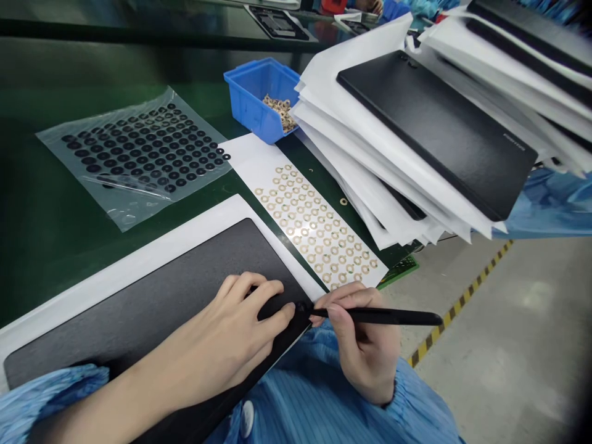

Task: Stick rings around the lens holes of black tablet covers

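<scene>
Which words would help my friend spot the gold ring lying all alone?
Find the blue bin on the green mat. Below it lies a white sheet of gold rings. Your ring sits on the mat beside that sheet, loose, not in rows.

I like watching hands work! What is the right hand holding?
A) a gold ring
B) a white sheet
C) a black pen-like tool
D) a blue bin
C. The right hand pinches the black pen-like tool in its fingers, with the tip at the dark panel.
</scene>
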A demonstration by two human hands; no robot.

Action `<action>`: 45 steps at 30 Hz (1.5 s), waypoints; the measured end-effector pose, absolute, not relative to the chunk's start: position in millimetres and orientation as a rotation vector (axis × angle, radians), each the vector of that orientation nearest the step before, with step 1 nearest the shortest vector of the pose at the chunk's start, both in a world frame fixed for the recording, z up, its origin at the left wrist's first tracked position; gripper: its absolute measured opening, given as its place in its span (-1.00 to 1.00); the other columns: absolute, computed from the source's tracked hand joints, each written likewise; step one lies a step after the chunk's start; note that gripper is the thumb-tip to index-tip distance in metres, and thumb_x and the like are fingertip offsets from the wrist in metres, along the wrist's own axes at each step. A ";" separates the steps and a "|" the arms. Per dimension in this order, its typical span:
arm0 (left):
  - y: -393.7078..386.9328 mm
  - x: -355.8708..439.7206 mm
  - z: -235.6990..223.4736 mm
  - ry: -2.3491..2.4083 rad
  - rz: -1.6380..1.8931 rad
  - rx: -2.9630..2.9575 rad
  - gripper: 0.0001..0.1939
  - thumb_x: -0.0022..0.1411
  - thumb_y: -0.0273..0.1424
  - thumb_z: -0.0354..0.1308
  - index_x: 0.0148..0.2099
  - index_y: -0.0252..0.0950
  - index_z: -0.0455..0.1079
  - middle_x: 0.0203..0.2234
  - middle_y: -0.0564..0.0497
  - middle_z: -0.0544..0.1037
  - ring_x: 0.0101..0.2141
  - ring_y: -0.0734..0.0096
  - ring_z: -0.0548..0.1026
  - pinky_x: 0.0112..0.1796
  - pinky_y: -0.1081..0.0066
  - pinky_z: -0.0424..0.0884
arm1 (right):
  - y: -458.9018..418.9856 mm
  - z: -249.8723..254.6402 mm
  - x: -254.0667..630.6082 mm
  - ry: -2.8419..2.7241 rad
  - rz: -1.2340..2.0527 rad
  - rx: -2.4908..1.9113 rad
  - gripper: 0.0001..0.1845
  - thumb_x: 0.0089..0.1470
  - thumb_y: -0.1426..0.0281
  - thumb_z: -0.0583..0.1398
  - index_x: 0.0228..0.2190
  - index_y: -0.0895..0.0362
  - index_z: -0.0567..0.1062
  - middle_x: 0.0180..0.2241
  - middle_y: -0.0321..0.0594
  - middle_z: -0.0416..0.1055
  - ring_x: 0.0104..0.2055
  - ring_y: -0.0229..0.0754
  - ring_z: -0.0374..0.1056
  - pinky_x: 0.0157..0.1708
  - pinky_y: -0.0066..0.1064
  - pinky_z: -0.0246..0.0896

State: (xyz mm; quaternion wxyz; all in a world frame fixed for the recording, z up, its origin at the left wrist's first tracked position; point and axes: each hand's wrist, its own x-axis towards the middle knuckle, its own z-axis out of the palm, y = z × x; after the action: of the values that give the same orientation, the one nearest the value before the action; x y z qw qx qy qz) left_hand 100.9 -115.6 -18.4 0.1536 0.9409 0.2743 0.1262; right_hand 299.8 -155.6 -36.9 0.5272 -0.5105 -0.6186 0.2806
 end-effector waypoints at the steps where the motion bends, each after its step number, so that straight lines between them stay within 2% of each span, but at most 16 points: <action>1: -115.6 100.8 -18.2 0.789 0.363 2.695 -0.68 0.30 -0.57 -0.10 0.06 -0.30 0.28 -0.07 -0.17 0.29 -0.08 0.10 0.21 -0.18 0.12 0.32 | -155.9 -37.3 298.7 -1.469 0.683 -1.207 -0.83 0.12 0.62 0.08 -0.36 0.10 0.31 -0.47 -0.25 0.36 -0.43 -0.22 0.38 -0.47 -0.34 0.40; 8: -113.4 100.8 -17.5 0.799 0.380 2.685 -0.72 0.32 -0.55 -0.11 0.02 -0.34 0.30 -0.09 -0.17 0.32 -0.09 0.13 0.23 -0.18 0.16 0.32 | -161.4 -33.8 299.5 -1.402 0.851 -1.079 -0.85 0.16 0.57 0.06 -0.34 0.07 0.32 -0.47 -0.26 0.35 -0.43 -0.20 0.39 -0.50 -0.31 0.37; 14: -112.5 101.7 -16.6 0.790 0.346 2.651 -0.74 0.32 -0.50 -0.08 0.00 -0.33 0.32 -0.12 -0.15 0.34 -0.13 0.15 0.25 -0.20 0.21 0.29 | -110.0 17.8 311.6 -1.728 0.757 -1.084 -0.92 0.15 0.48 0.13 -0.37 0.06 0.35 -0.45 -0.22 0.39 -0.43 -0.18 0.42 -0.44 -0.30 0.38; 18: -113.4 102.4 -14.9 0.805 0.343 2.690 -0.77 0.29 -0.46 -0.02 -0.03 -0.30 0.33 -0.14 -0.11 0.36 -0.18 0.19 0.27 -0.20 0.22 0.27 | -45.0 48.9 265.3 -2.002 0.754 -0.992 -0.85 0.14 0.37 0.14 -0.47 0.09 0.34 -0.49 -0.29 0.37 -0.55 -0.29 0.41 -0.55 -0.45 0.33; 21: -114.3 102.2 -15.5 0.829 0.347 2.741 -0.81 0.27 -0.43 -0.01 -0.08 -0.29 0.33 -0.14 -0.08 0.36 -0.20 0.21 0.28 -0.22 0.25 0.27 | -6.6 46.6 205.2 -2.108 0.884 -0.831 -0.79 0.15 0.33 0.13 -0.49 0.10 0.27 -0.56 -0.37 0.32 -0.58 -0.30 0.40 -0.55 -0.49 0.32; 23: -114.8 101.8 -17.3 0.833 0.375 2.767 -0.84 0.26 -0.42 0.00 -0.11 -0.29 0.32 -0.15 -0.07 0.35 -0.21 0.23 0.28 -0.23 0.27 0.26 | 10.5 34.0 167.5 -2.212 0.879 -0.746 -0.78 0.17 0.34 0.11 -0.49 0.10 0.24 -0.55 -0.35 0.32 -0.51 -0.28 0.42 -0.46 -0.46 0.35; 27: -114.7 100.3 -21.6 0.823 0.467 2.813 -0.87 0.24 -0.39 0.03 -0.16 -0.29 0.31 -0.20 -0.06 0.33 -0.26 0.26 0.27 -0.27 0.30 0.25 | 30.9 1.0 120.9 -2.475 0.568 -0.521 -0.78 0.16 0.40 0.12 -0.52 0.12 0.27 -0.39 -0.19 0.37 -0.25 -0.15 0.39 -0.19 -0.33 0.31; 31: -115.2 100.0 -22.7 0.827 0.496 2.827 -0.90 0.24 -0.40 0.03 -0.20 -0.29 0.30 -0.22 -0.04 0.32 -0.28 0.27 0.27 -0.29 0.31 0.24 | 36.9 -3.2 116.6 -2.591 0.431 -0.416 -0.84 0.11 0.44 0.17 -0.49 0.15 0.34 -0.34 -0.16 0.38 -0.22 -0.14 0.35 -0.19 -0.34 0.26; 35: -115.4 102.5 -22.2 0.834 0.477 2.824 -0.90 0.24 -0.42 0.02 -0.20 -0.30 0.30 -0.21 -0.04 0.34 -0.26 0.26 0.27 -0.26 0.29 0.27 | 28.4 30.8 149.0 -2.510 0.427 -0.609 -0.75 0.16 0.33 0.14 -0.53 0.14 0.34 -0.45 -0.25 0.35 -0.37 -0.21 0.33 -0.32 -0.41 0.19; 38: -109.0 97.8 -23.1 0.972 0.508 2.770 -0.86 0.26 -0.46 -0.02 -0.16 -0.32 0.31 -0.21 -0.06 0.36 -0.22 0.24 0.29 -0.21 0.27 0.29 | 18.4 49.8 192.9 -2.570 0.401 -0.869 -0.68 0.18 0.33 0.09 -0.59 0.13 0.30 -0.57 -0.29 0.30 -0.50 -0.24 0.26 -0.43 -0.41 0.08; 41: -96.0 78.7 -22.9 1.369 0.553 2.730 -0.79 0.28 -0.48 -0.07 -0.07 -0.38 0.29 -0.16 -0.15 0.37 -0.15 0.13 0.29 -0.16 0.18 0.29 | 8.3 46.7 240.0 -2.586 0.358 -1.106 -0.72 0.11 0.42 0.14 -0.62 0.13 0.30 -0.63 -0.31 0.27 -0.56 -0.26 0.19 -0.49 -0.42 -0.01; 45: -80.4 40.4 -13.7 1.894 0.444 2.422 -0.66 0.31 -0.32 -0.04 0.01 -0.49 0.22 -0.14 -0.28 0.36 -0.14 -0.02 0.33 -0.19 0.10 0.29 | -5.8 25.8 278.2 -2.541 0.472 -1.320 -0.79 0.06 0.41 0.17 -0.59 0.15 0.41 -0.63 -0.29 0.33 -0.57 -0.26 0.21 -0.51 -0.42 -0.01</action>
State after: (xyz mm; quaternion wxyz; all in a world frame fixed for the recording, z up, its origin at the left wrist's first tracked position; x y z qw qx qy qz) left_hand 40.4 -80.4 -13.7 0.0174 0.7795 0.6096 0.1429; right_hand 278.2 -5.8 25.8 0.1195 -0.4517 -0.8692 0.1615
